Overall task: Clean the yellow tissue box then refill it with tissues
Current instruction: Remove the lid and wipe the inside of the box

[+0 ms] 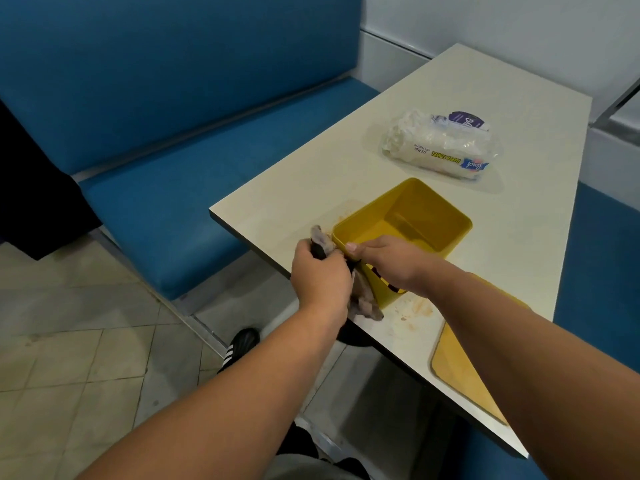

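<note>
Yellow tissue box (408,223) gripped by right hand (388,261), left hand (320,275) pressing cloth (363,292) alongside

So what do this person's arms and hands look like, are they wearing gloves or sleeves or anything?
No gloves and no sleeves in view: both forearms are bare from the bottom edge of the picture to the fingers. The left hand and the right hand show no rings, watch or bracelet that I can make out. The only clothing visible is lower down: a black shoe with white stripes on the floor.
</note>
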Tool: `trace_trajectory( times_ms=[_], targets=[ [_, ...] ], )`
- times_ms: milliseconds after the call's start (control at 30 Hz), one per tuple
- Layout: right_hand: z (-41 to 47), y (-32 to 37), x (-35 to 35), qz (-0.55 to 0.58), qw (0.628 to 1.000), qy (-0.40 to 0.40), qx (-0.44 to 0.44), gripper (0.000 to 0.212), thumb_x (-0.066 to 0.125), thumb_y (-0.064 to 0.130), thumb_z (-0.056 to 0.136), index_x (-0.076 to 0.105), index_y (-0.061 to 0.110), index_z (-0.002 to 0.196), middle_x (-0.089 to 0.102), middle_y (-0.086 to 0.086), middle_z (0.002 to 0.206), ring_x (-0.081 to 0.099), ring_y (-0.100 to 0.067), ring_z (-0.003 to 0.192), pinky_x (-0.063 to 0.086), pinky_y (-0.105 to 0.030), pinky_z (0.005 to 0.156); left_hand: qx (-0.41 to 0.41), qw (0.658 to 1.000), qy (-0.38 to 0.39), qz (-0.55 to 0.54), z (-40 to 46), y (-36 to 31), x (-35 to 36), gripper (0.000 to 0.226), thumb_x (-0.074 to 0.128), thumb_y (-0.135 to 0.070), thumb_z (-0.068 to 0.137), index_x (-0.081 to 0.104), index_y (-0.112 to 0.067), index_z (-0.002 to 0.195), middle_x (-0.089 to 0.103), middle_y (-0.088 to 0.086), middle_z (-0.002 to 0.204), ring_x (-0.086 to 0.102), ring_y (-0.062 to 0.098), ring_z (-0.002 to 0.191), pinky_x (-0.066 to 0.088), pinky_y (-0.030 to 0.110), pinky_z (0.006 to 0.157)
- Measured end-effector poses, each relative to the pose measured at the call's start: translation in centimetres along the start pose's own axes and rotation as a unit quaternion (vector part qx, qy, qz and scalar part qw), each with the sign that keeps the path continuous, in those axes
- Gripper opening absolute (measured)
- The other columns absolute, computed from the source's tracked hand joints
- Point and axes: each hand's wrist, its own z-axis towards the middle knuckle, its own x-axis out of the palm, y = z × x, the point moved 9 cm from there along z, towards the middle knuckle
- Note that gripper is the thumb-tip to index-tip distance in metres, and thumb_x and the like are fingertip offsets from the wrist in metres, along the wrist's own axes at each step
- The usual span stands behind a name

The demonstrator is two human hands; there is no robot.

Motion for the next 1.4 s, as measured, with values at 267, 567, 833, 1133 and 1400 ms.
trace_trajectory(
  times_ms=[267, 567, 833, 1133, 1400],
  targets=[
    [0.1, -0.1, 0.0, -0.01, 1.0, 0.001, 0.002, 0.062, 0.042, 0.052, 0.098, 0.062, -0.003, 0.119, 0.051, -0.006, 0.07, 0.048, -0.017, 0.063, 0.039, -0.03, 0.06, 0.077, 0.997, 0.018, 0.019, 1.3, -2.6, -0.1, 0.012, 0.059, -0.012, 0.092, 0.064, -0.023, 0.091, 0.066, -0.001, 0.093, 0.062, 0.014, 0.084, 0.053, 0.029, 0.074],
    [-0.7, 1.7, -2.3, -0.029, 0.998, -0.053, -0.029, 0.049, 0.038, 0.055, 0.098, 0.07, 0.017, 0.099, 0.069, 0.004, 0.089, 0.066, -0.014, 0.078, 0.053, -0.035, 0.077, -0.033, 0.999, -0.003, 0.037, 0.4, -1.0, -1.0, 0.031, 0.069, -0.048, 0.085, 0.051, -0.025, 0.094, 0.06, -0.001, 0.099, 0.057, 0.011, 0.081, 0.046, 0.03, 0.067],
    [0.4, -4.8, -12.2, -0.188, 0.945, -0.253, 0.093, 0.062, 0.052, 0.032, 0.097, 0.027, 0.019, 0.152, 0.04, -0.014, 0.149, 0.038, -0.036, 0.133, 0.036, -0.047, 0.106, -0.003, 0.987, 0.036, 0.156, -1.0, -2.0, 0.7, 0.049, 0.079, -0.04, 0.075, 0.045, -0.022, 0.106, 0.052, 0.002, 0.113, 0.055, 0.018, 0.088, 0.05, 0.035, 0.072],
    [-2.5, -7.5, -14.1, -0.144, 0.928, -0.321, 0.125, 0.044, 0.041, 0.027, 0.099, 0.04, 0.026, 0.143, 0.058, -0.015, 0.124, 0.056, -0.034, 0.108, 0.048, -0.039, 0.081, 0.144, 0.941, 0.127, 0.278, 4.6, -9.4, 2.4, 0.008, 0.062, -0.025, 0.086, 0.061, -0.017, 0.088, 0.064, 0.004, 0.086, 0.063, 0.022, 0.082, 0.056, 0.041, 0.074],
    [-4.6, -9.5, -11.7, -0.132, 0.933, -0.305, 0.139, 0.021, 0.04, 0.012, 0.091, 0.061, 0.011, 0.091, 0.062, -0.01, 0.088, 0.056, -0.025, 0.078, 0.044, -0.031, 0.064, 0.204, 0.854, 0.247, 0.409, 7.4, -12.2, 6.8, 0.014, 0.066, -0.029, 0.089, 0.067, -0.016, 0.095, 0.066, 0.006, 0.089, 0.064, 0.023, 0.083, 0.056, 0.038, 0.073]
  ],
)
